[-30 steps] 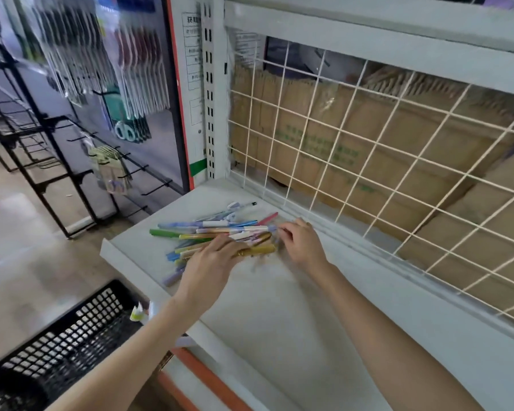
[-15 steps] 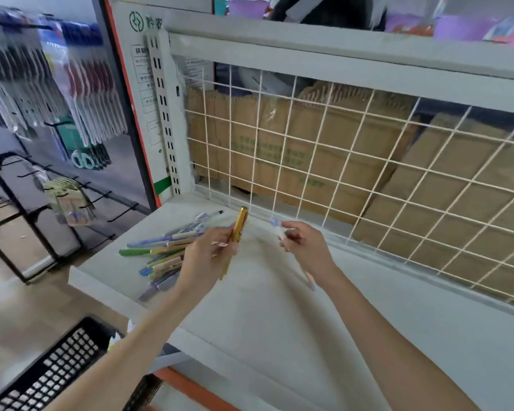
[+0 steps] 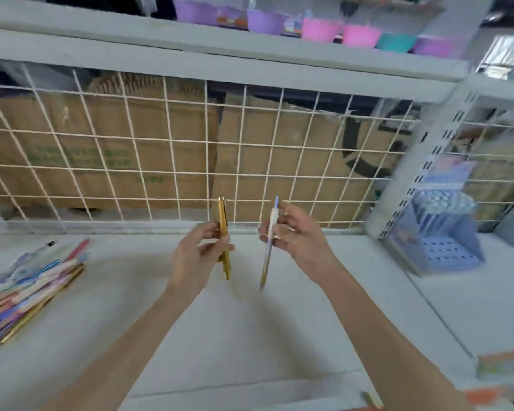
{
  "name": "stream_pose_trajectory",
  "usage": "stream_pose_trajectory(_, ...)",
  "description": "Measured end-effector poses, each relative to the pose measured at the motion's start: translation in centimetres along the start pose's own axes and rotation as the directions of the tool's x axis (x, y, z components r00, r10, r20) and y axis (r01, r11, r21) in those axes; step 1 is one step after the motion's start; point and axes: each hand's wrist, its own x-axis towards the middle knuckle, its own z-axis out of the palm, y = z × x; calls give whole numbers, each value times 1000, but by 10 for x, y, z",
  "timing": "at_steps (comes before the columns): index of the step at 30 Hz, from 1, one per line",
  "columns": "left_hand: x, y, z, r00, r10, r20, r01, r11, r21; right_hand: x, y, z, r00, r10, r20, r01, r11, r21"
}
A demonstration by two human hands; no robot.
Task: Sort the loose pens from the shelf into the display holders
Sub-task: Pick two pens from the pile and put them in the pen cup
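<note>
This is a shop, most likely a stationery store. White metal shelving (image 3: 250, 336) with slotted uprights (image 3: 428, 170) and a wire grid back (image 3: 166, 161) fills the view, with cardboard stock boxes (image 3: 107, 155) stacked behind the grid. A heap of loose pens (image 3: 27, 289) lies on the shelf, a blue display holder (image 3: 439, 232) stands at the right, and coloured tubs (image 3: 321, 29) line the shelf above.

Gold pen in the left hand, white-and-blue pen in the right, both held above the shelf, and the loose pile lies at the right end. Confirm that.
One detail is wrong: the head view shows the loose pile at the left end of the shelf, not the right. The rest stands: the left hand holds the gold pen, the right hand the white-and-blue pen, both above the shelf.
</note>
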Motion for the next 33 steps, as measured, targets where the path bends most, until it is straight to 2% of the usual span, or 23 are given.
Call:
stream_pose_trajectory(4, -9, 3, 53, 997, -10, 77, 10, 1000, -5, -23, -9, -52, 996, -21, -90, 21, 1000, -1)
stream_pose_trajectory(11, -42, 9, 151, 989, 20, 148, -19, 1000, -12, -59, -24, -146, 987, -43, -153, 41, 999, -18)
stream_pose_trajectory(14, -62, 9, 202, 986, 7, 165, -3, 1000, -22, -79, -35, -198, 981, -56, -183, 53, 998, -23)
stream_pose_trajectory(17, -81, 10, 266, 970, -15, 243, 18, 1000, -8, -104, -51, -257, 963, -83, -255, 90, 996, 18)
stream_pose_trajectory(22, -108, 14, 385, 925, 6, 380, 6, 1000, -30, -153, -82, -357, 921, -149, -361, 153, 988, -19)
stream_pose_trajectory(26, -136, 16, 464, 888, -15, 460, 50, 997, -63, -187, -103, -424, 865, -189, -465, 183, 981, -58)
stream_pose_trajectory(30, -153, 20, 512, 860, -32, 509, 84, 993, -79, -210, -117, -473, 809, -224, -543, 186, 975, -124)
stream_pose_trajectory(33, -149, 20, 535, 849, -12, 528, 47, 998, -52, -215, -124, -496, 777, -240, -582, 204, 971, -129)
